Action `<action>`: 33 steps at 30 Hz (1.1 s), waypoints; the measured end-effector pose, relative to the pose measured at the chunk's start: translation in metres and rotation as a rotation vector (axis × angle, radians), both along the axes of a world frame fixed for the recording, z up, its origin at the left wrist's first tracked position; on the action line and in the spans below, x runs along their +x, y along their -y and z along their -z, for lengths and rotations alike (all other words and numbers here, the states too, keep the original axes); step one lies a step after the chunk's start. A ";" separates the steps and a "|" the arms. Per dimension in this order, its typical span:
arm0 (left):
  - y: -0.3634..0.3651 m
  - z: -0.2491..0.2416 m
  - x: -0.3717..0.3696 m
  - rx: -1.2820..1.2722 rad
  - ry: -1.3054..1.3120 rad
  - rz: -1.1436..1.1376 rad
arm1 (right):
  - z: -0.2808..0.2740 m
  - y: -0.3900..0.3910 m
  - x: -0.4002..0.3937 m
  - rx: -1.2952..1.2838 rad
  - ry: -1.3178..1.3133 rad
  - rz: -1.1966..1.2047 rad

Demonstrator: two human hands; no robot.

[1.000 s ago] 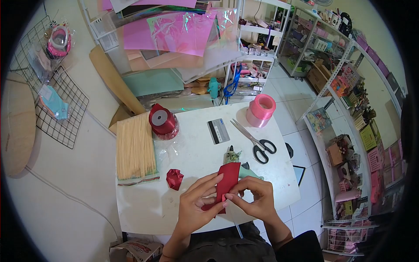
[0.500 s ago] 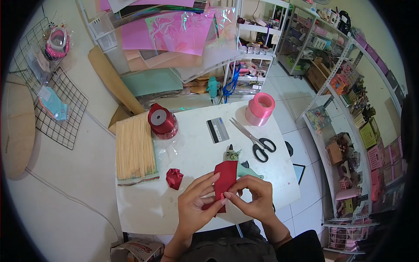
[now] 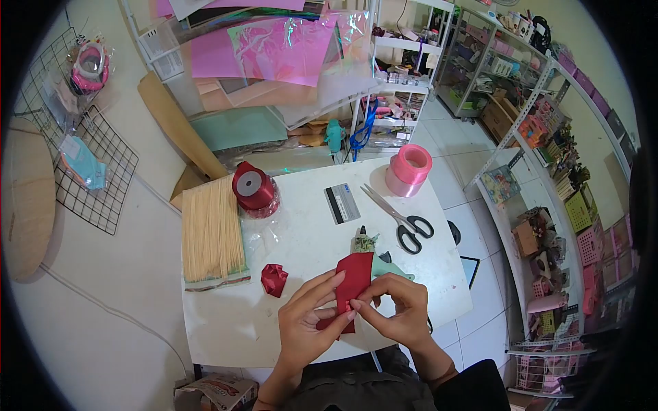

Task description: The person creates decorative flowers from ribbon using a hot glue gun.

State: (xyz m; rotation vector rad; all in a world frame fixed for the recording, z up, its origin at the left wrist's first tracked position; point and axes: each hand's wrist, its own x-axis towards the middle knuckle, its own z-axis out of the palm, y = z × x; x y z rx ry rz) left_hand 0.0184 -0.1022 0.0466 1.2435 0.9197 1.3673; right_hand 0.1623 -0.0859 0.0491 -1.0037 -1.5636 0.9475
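A strip of dark red satin ribbon [image 3: 354,277] is held between both hands above the front of the white table [image 3: 301,240]. My left hand [image 3: 312,315] grips it from the left, thumb against the lower folded part. From the right, my right hand [image 3: 394,308] pinches the same fold between thumb and fingertips. Behind the ribbon lies a mint-green glue gun [image 3: 391,270], partly covered by the ribbon and right hand. A small folded red ribbon piece [image 3: 274,280] rests on the table to the left of my left hand.
Bamboo sticks [image 3: 212,233] in a bag lie at the table's left, beside a dark red ribbon roll [image 3: 253,188]. Toward the back are a grey card [image 3: 342,203], black-handled scissors [image 3: 404,222] and pink ribbon rolls [image 3: 409,171]. Loaded shelves [image 3: 528,205] stand on the right.
Almost nothing differs. Both hands keep their pinch on the red ribbon, with only a very slight shift of the fingers.
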 end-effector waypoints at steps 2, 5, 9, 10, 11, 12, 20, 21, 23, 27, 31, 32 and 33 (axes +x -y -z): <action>0.000 0.000 0.000 0.007 -0.006 -0.006 | 0.000 0.000 0.000 -0.003 0.002 0.005; 0.001 -0.001 0.000 -0.004 -0.011 -0.023 | 0.003 -0.002 -0.001 0.062 0.008 0.014; 0.000 -0.004 -0.004 0.120 -0.335 -0.116 | 0.003 0.001 -0.002 0.019 -0.059 0.032; -0.001 -0.004 -0.006 0.216 -0.464 -0.145 | 0.002 0.001 -0.001 0.014 -0.067 0.036; -0.001 -0.006 -0.005 0.217 -0.465 -0.148 | 0.002 0.001 -0.001 0.008 -0.074 0.040; 0.000 -0.009 -0.005 0.205 -0.444 -0.131 | 0.001 0.001 0.000 0.009 -0.073 0.039; 0.000 -0.004 -0.008 0.138 -0.448 -0.057 | 0.002 -0.001 0.004 0.054 -0.047 0.045; 0.000 -0.006 -0.006 0.127 -0.414 -0.055 | 0.002 -0.001 0.004 0.053 -0.047 0.045; 0.000 -0.006 -0.005 0.115 -0.381 -0.053 | 0.001 -0.001 0.004 0.054 -0.042 0.052; 0.000 -0.007 -0.006 0.082 -0.358 -0.056 | 0.000 0.001 0.004 0.011 -0.045 0.041; 0.002 -0.007 -0.006 0.056 -0.326 -0.043 | 0.000 0.001 0.002 0.036 -0.033 0.062; 0.002 -0.008 -0.006 0.055 -0.326 -0.042 | -0.001 0.001 0.002 0.045 -0.025 0.069; 0.003 -0.008 -0.005 0.044 -0.310 -0.045 | -0.001 0.001 0.002 0.045 -0.025 0.069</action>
